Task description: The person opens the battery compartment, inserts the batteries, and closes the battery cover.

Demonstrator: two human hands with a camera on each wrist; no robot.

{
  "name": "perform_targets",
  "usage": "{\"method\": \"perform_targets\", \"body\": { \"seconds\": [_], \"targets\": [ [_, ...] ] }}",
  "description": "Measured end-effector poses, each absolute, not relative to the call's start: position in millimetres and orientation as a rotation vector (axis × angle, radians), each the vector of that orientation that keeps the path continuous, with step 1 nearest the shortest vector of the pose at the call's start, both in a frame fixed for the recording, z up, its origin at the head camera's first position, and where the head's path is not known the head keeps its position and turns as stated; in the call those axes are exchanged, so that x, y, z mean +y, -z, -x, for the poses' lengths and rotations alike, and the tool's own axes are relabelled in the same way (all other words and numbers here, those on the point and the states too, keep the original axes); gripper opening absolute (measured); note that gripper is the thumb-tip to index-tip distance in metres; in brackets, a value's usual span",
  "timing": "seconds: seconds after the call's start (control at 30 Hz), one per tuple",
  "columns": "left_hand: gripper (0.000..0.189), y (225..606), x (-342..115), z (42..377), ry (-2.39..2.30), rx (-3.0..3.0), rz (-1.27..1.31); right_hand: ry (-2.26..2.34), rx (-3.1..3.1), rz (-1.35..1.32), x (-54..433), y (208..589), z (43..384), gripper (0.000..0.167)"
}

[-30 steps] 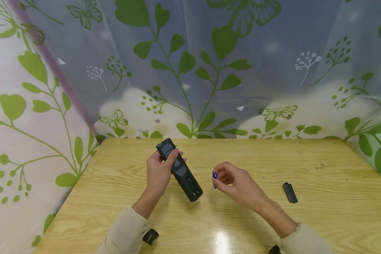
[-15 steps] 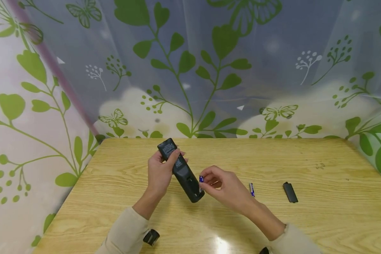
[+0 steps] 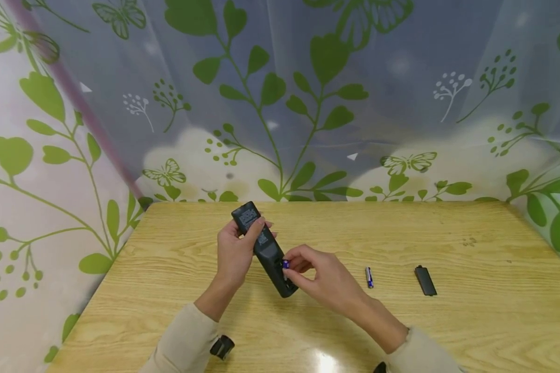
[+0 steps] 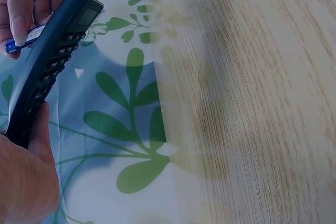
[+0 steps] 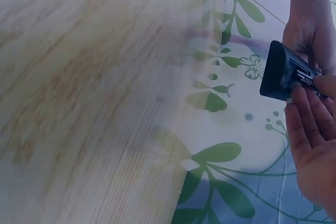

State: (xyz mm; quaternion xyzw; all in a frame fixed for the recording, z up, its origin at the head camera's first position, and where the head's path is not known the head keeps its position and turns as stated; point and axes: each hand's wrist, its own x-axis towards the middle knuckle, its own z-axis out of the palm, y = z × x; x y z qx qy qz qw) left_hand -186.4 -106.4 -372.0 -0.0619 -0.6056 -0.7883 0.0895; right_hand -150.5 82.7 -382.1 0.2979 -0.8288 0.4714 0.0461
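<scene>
My left hand (image 3: 233,254) grips a black remote control (image 3: 263,239) by its upper half, thumb across the labelled back. The lower end has its battery compartment uncovered and points down to the right. Between thumb and fingers, my right hand (image 3: 329,277) pinches a blue and silver battery (image 3: 285,264), one end at the compartment. In the left wrist view the remote's keypad side (image 4: 50,66) shows, with the battery's blue end (image 4: 11,47) sticking out past it. The right wrist view shows the remote's end (image 5: 274,72) with my right fingertips at the compartment.
A second blue and silver battery (image 3: 369,277) lies on the wooden table (image 3: 168,290), right of my right hand. Farther right lies a black battery cover (image 3: 425,280). A curtain (image 3: 280,103) with leaves and butterflies hangs behind the table.
My right hand has moved left with the battery, from beside the remote to its compartment. The second battery on the table, formerly hidden behind the hand, is now visible. The left hand barely moved.
</scene>
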Motion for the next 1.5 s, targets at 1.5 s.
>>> {"method": "perform_targets", "body": {
  "seconds": [1.5],
  "targets": [
    [0.024,368.7,-101.2,183.4,2.248,-1.836,0.203,-2.046,-2.366,-0.366,59.2,397.3,144.8,0.009]
  ]
}}
